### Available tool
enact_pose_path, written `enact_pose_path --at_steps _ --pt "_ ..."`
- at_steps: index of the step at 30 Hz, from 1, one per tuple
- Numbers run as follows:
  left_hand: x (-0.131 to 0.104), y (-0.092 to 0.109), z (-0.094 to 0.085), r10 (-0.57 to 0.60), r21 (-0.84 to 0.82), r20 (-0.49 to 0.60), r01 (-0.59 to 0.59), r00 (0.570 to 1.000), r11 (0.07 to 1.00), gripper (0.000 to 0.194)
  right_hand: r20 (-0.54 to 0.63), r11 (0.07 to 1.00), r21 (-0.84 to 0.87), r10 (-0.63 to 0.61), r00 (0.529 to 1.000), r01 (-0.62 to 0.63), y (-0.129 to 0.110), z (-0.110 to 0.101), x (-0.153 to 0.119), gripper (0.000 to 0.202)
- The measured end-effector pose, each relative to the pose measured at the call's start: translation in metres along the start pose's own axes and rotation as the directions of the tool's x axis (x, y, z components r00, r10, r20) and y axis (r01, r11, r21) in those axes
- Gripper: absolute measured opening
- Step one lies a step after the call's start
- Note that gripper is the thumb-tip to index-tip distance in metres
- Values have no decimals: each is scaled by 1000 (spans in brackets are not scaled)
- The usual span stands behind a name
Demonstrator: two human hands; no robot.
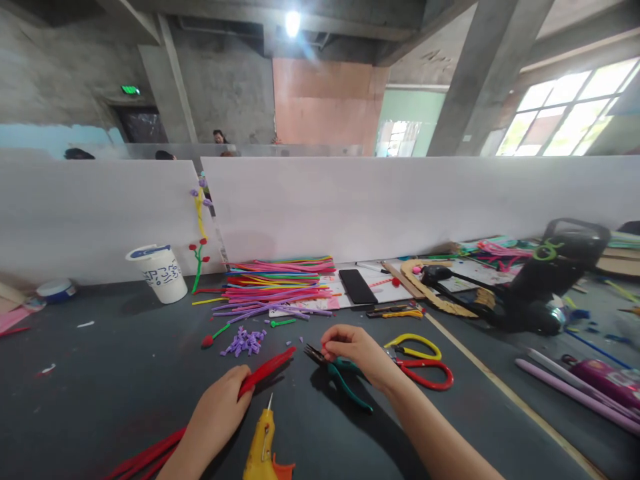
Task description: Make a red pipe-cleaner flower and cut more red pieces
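My left hand (220, 403) is wrapped round a bundle of red pipe cleaners (270, 368), whose long ends trail toward the lower left. Over the teal-handled pliers (350, 390), my right hand (345, 347) pinches with its fingertips; a tiny red bit shows there, too small to name. A yellow glue gun (261, 443) lies between my hands, its tip pointing away. Scissors with yellow and red handles (425, 373) lie right of my right hand. Small purple pieces (245, 341) form a pile beyond my left hand, beside a red-tipped green stem (215, 336).
Colourful pipe cleaners (280, 283) lie along the back near a black phone (358, 287). A white cup (163, 277) stands back left. A black stand (540, 287) and a pink tube (575, 397) are at right. A white partition (320, 207) bounds the table.
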State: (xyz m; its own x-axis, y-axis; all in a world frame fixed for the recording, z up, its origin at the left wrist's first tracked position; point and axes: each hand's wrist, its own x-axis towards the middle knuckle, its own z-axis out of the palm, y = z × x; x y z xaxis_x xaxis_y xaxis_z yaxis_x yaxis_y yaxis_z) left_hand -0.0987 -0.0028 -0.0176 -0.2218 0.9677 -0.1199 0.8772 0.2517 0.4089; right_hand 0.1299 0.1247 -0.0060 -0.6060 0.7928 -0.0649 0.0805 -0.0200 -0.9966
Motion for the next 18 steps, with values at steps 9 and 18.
enact_pose_path --at_steps 9,18 --pt "9 -9 12 -7 60 -3 7 1000 998 15 49 999 -5 50 998 -50 3 6 0 25" --pt "3 -9 16 36 46 -65 -33 997 998 26 -155 863 -505 -98 983 6 4 -15 6 6"
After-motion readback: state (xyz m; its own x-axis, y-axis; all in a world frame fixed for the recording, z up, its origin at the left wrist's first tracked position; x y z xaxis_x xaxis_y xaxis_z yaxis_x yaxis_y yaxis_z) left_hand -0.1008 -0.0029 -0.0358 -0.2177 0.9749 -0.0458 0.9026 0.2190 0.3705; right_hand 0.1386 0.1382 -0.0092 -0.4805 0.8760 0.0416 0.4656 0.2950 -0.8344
